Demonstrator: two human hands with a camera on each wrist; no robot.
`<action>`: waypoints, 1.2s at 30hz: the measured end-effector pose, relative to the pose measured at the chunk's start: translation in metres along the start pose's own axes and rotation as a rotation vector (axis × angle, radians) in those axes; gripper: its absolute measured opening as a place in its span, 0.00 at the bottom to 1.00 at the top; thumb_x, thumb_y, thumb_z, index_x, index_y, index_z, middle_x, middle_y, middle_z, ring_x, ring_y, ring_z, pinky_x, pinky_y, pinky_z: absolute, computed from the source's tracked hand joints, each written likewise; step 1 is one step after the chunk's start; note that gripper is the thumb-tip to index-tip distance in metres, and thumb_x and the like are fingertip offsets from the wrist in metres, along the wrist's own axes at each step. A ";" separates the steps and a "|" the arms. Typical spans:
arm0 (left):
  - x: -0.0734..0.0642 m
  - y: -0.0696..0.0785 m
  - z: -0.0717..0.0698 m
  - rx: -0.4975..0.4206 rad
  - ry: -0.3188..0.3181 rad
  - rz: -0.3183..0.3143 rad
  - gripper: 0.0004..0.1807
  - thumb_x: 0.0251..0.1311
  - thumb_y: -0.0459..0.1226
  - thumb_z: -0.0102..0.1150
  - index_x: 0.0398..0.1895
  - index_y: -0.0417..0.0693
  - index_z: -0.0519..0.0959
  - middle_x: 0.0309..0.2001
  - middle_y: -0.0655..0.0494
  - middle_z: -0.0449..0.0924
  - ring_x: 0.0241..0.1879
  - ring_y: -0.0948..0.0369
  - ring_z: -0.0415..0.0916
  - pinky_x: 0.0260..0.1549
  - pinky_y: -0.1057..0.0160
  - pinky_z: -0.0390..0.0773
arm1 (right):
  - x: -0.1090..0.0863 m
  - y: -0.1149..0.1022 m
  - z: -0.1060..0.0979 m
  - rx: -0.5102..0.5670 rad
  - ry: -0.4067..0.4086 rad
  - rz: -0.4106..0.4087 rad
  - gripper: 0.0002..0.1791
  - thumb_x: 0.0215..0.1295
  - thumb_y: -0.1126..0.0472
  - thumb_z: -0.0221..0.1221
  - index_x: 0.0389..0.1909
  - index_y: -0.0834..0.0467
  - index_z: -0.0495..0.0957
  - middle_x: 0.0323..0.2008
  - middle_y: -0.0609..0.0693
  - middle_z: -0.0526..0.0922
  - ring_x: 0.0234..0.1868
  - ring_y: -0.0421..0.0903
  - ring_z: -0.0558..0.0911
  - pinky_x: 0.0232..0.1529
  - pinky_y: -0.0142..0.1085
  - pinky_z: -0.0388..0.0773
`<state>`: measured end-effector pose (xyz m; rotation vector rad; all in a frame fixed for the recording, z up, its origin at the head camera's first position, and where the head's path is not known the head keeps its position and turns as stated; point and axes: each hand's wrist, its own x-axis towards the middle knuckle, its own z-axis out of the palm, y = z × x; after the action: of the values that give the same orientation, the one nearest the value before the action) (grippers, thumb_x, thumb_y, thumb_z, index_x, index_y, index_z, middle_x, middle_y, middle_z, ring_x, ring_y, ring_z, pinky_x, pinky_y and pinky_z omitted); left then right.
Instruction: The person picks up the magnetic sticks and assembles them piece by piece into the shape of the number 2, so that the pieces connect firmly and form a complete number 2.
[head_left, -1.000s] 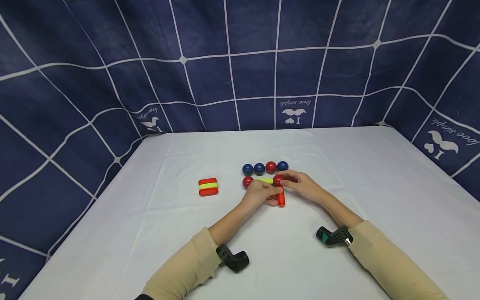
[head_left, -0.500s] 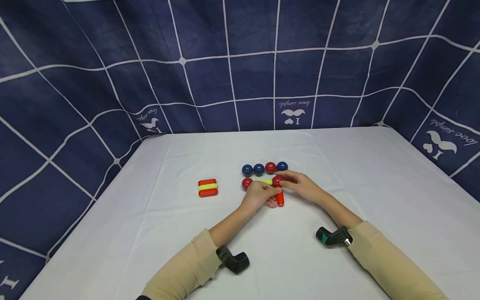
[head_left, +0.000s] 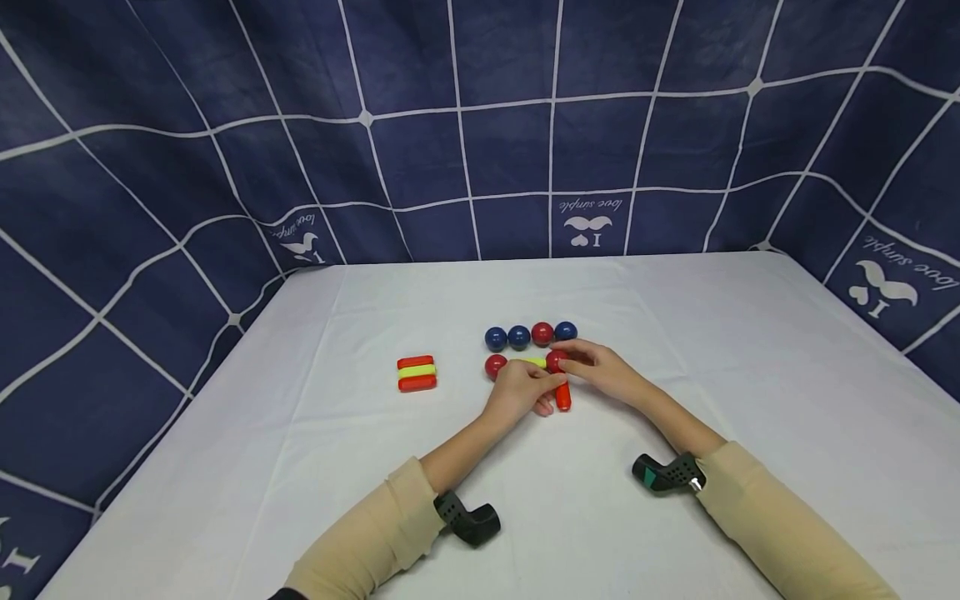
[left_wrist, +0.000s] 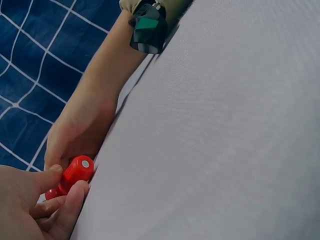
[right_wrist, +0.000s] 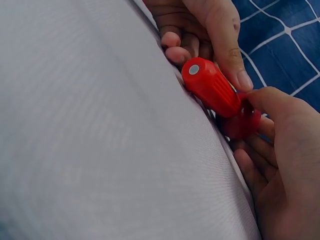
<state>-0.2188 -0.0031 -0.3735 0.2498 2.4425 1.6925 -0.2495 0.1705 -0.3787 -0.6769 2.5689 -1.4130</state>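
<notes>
1. Left hand point(head_left: 517, 392): thumb and fingers pinched on red stick point(head_left: 563, 398); stick's near end pokes out past the fingertips, toward the person.
2. Right hand point(head_left: 603, 372): thumb and fingers pinched round gripped red ball point(head_left: 556, 360), at the stick's far end; stick and ball look touching.
3. Yellow stick point(head_left: 535, 362) runs left from that ball, partly behind left hand, toward second red ball point(head_left: 496, 367), just beside the left knuckles.
4. Just beyond the hands, row of four balls: two blue balls point(head_left: 507, 337), third red ball point(head_left: 542, 334), another blue ball point(head_left: 566, 331).
5. Well apart, left of the hands: two red sticks point(head_left: 417, 383) with a yellow one point(head_left: 416, 371) between, lying side by side.
6. Worktop point(head_left: 465, 292) has a white cloth, light creases. Navy curtain point(head_left: 502, 150) behind and at both sides, white grid lines, moustache prints, upside-down lettering.
7. Beige sleeves point(head_left: 787, 517), black wrist device point(head_left: 468, 521) on each arm.
8. Both wrist views show a pale grey disc point(right_wrist: 194, 69) on the held stick's end; can't make it out from the head. Only head view gets the ball row and the side-by-side sticks.
</notes>
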 end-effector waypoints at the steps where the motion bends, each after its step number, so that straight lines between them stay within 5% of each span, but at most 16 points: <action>1: -0.001 0.001 0.000 0.033 0.000 0.008 0.15 0.55 0.43 0.60 0.21 0.38 0.80 0.08 0.59 0.68 0.07 0.67 0.68 0.10 0.73 0.69 | 0.000 0.000 0.000 -0.003 0.000 -0.002 0.24 0.65 0.53 0.51 0.59 0.58 0.68 0.58 0.58 0.72 0.56 0.53 0.72 0.58 0.49 0.68; 6: -0.005 0.005 -0.006 0.263 -0.003 0.068 0.22 0.57 0.50 0.55 0.14 0.44 0.76 0.06 0.60 0.61 0.06 0.65 0.60 0.08 0.72 0.55 | 0.000 0.001 0.001 -0.013 -0.001 -0.014 0.23 0.65 0.55 0.52 0.59 0.58 0.68 0.57 0.58 0.72 0.53 0.52 0.74 0.55 0.47 0.70; 10: -0.002 0.008 -0.020 0.341 0.047 0.168 0.21 0.59 0.52 0.52 0.24 0.45 0.81 0.11 0.58 0.67 0.11 0.65 0.62 0.11 0.71 0.57 | -0.001 0.001 0.001 -0.008 -0.002 -0.017 0.23 0.64 0.55 0.53 0.59 0.58 0.68 0.56 0.58 0.73 0.52 0.52 0.75 0.55 0.46 0.71; 14: 0.008 0.006 -0.042 0.318 0.206 0.336 0.14 0.60 0.47 0.53 0.36 0.48 0.81 0.17 0.55 0.74 0.16 0.64 0.66 0.16 0.71 0.64 | 0.000 0.003 0.002 -0.001 -0.001 -0.006 0.23 0.64 0.54 0.53 0.59 0.58 0.69 0.54 0.57 0.75 0.52 0.52 0.75 0.55 0.47 0.71; 17: 0.017 0.000 -0.057 0.288 0.332 0.384 0.11 0.59 0.44 0.55 0.38 0.48 0.80 0.23 0.55 0.74 0.23 0.63 0.67 0.22 0.71 0.67 | 0.002 0.003 0.002 -0.005 -0.001 0.008 0.23 0.64 0.54 0.53 0.59 0.57 0.69 0.53 0.57 0.75 0.51 0.51 0.75 0.55 0.47 0.70; 21: 0.025 -0.011 -0.068 0.230 0.378 0.345 0.13 0.58 0.41 0.56 0.43 0.45 0.78 0.35 0.53 0.75 0.34 0.60 0.70 0.33 0.68 0.71 | 0.002 0.003 0.002 -0.012 0.001 0.026 0.23 0.64 0.54 0.53 0.59 0.56 0.69 0.54 0.57 0.75 0.50 0.50 0.74 0.55 0.46 0.71; 27: 0.031 -0.021 -0.071 0.207 0.309 0.286 0.19 0.58 0.39 0.57 0.52 0.44 0.75 0.51 0.49 0.72 0.49 0.53 0.71 0.49 0.59 0.74 | 0.001 0.002 0.001 -0.018 0.007 0.011 0.23 0.64 0.55 0.53 0.59 0.57 0.69 0.53 0.57 0.75 0.50 0.50 0.74 0.54 0.45 0.71; 36: 0.037 -0.033 -0.070 0.236 0.203 0.115 0.27 0.59 0.44 0.55 0.61 0.44 0.67 0.59 0.46 0.68 0.58 0.53 0.69 0.57 0.59 0.68 | 0.000 0.001 0.000 -0.028 0.007 0.005 0.23 0.64 0.54 0.53 0.58 0.57 0.69 0.53 0.57 0.75 0.49 0.49 0.74 0.53 0.43 0.71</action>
<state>-0.2724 -0.0702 -0.3813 0.2631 2.8323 1.5372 -0.2494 0.1709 -0.3800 -0.6697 2.5980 -1.3832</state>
